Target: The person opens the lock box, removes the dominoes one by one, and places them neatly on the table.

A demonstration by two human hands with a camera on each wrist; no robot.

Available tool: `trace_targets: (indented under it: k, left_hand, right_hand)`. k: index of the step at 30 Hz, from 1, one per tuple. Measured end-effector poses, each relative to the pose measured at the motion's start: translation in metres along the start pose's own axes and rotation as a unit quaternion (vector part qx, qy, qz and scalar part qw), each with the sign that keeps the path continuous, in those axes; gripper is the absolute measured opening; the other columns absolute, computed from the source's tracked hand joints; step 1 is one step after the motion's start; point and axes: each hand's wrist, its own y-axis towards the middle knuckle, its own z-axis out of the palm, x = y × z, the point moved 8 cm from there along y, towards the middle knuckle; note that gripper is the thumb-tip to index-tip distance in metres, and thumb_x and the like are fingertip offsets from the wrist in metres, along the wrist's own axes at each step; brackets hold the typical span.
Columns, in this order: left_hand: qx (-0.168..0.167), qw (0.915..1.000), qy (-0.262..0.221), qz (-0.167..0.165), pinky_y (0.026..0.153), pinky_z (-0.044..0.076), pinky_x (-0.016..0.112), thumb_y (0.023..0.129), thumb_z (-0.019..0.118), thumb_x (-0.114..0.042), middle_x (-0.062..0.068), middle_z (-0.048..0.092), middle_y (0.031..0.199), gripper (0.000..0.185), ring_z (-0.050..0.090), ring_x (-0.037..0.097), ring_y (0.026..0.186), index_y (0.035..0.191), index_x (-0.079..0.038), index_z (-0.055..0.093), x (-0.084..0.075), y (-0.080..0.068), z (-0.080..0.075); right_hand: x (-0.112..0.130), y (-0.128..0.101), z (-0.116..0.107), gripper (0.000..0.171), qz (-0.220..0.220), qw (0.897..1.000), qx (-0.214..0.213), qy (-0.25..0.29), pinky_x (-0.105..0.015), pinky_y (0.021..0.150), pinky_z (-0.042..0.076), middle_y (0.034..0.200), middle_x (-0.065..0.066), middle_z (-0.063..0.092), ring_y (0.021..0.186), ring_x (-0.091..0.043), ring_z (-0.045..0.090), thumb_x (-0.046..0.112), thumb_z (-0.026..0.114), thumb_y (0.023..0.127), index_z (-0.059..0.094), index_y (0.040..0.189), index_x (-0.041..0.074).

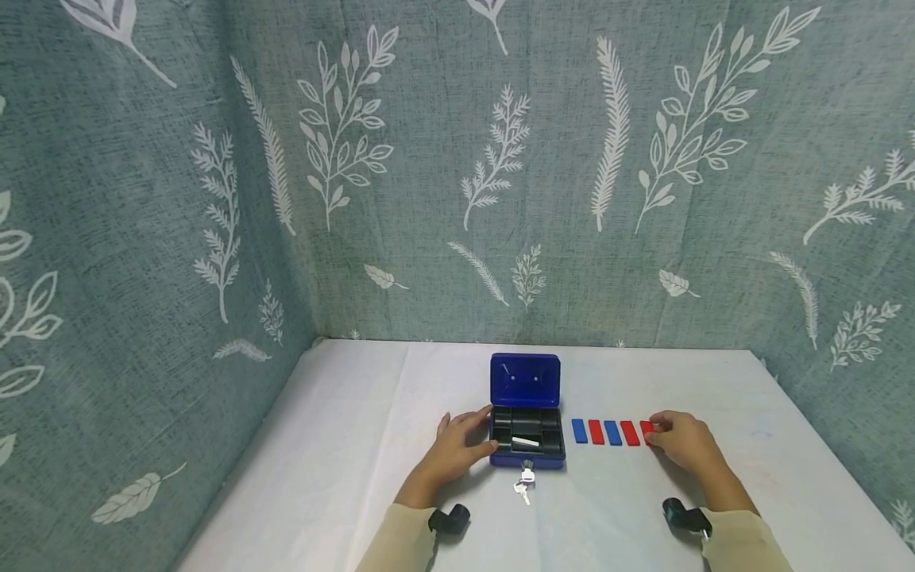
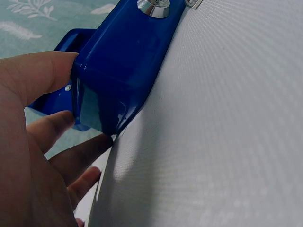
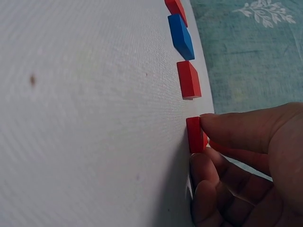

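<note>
A dark blue cash box (image 1: 503,460) stands with its lid (image 1: 525,389) raised, showing a black compartment tray (image 1: 526,421) with a white stick-like piece (image 1: 525,442) in a front compartment. My left hand (image 1: 457,446) rests against the box's left side; the left wrist view has its thumb at the front corner and extended fingers along the side. To the right of the box, my right hand (image 1: 688,441) pinches the end red block (image 3: 194,135) between thumb and fingers, close over the white table. That block is the rightmost in a row of flat blocks.
Beside the box, the row's other blocks run blue (image 1: 579,431), red (image 1: 596,432), blue (image 1: 612,433) and red (image 1: 630,433). Keys (image 1: 526,479) hang from the lock at the box's front. Leaf-patterned cloth (image 1: 429,302) borders the white table (image 1: 357,445).
</note>
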Motion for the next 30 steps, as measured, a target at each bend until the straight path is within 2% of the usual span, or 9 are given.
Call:
trace_targets:
  k: [13,30]
  left_hand:
    - [0.000,1.0000,0.002,0.004,0.113,0.004,0.060,0.090,0.060,-0.041,0.005,0.059,0.134,0.063,0.044,0.028,0.131,0.146,-0.016,0.046,-0.0029,0.0009,-0.0011]
    - [0.000,1.0000,0.002,0.000,0.113,0.004,0.060,0.090,0.060,-0.043,0.005,0.059,0.134,0.064,0.044,0.028,0.131,0.146,-0.016,0.047,-0.0009,-0.0003,0.0000]
  right_hand:
    - [-0.0013,0.0003,0.0010,0.042,0.000,1.000,-0.001,-0.001,-0.056,0.091,0.048,0.112,-0.028,0.060,0.106,-0.043,0.055,0.009,0.071,0.086,0.058,0.123,-0.008]
    - [-0.0017,0.0009,0.0022,0.040,0.000,1.000,0.006,0.004,-0.053,0.087,0.050,0.107,-0.024,0.062,0.100,-0.039,0.056,0.010,0.071,0.087,0.060,0.122,-0.005]
